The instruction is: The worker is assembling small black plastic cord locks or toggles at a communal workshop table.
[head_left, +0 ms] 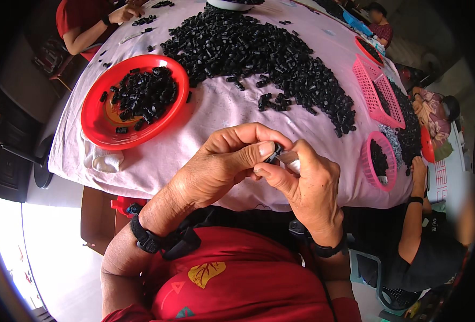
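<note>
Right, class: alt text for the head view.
A left hand pinches a small black part beside a pale object in the right hand, over a pink tablecloth. A red plate of black parts sits left, a larger heap beyond.

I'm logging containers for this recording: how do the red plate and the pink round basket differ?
The red plate looks larger than the pink round basket. The red plate is wide and shallow; the pink round basket has taller walls. The red plate is on the left of the table, the pink round basket on the right. Both hold small black pieces.
</note>
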`<state>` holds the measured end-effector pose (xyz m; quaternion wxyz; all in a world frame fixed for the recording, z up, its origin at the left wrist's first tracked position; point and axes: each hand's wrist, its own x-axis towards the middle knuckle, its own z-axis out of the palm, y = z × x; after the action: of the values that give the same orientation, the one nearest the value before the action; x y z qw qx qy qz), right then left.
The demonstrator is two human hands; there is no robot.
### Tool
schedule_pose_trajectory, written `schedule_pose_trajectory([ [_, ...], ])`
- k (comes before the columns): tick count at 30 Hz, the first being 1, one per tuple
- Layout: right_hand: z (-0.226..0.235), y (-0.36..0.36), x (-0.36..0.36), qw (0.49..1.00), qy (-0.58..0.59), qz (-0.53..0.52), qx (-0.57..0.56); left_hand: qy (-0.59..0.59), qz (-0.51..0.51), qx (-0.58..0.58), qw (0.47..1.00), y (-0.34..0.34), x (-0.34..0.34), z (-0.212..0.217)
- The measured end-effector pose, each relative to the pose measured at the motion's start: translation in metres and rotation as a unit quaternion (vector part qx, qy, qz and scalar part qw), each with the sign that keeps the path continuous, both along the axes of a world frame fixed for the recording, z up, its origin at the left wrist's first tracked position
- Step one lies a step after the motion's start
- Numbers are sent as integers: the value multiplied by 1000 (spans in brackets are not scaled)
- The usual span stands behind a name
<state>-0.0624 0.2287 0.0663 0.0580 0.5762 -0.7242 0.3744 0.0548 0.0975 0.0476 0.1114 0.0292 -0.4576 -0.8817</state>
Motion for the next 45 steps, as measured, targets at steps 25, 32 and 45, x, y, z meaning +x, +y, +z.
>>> schedule_pose_trajectory([
  [25, 0, 1, 0, 1000, 13, -5, -1, 13, -9, 18, 1000, 0, -1, -4],
  [32, -1, 0, 2, 998, -45, 32, -11, 3, -3, 14, 1000, -1, -1, -3],
  [45, 4, -2, 1, 974, -192, 78, -88, 1, -16, 62, 998, -3, -1, -7],
])
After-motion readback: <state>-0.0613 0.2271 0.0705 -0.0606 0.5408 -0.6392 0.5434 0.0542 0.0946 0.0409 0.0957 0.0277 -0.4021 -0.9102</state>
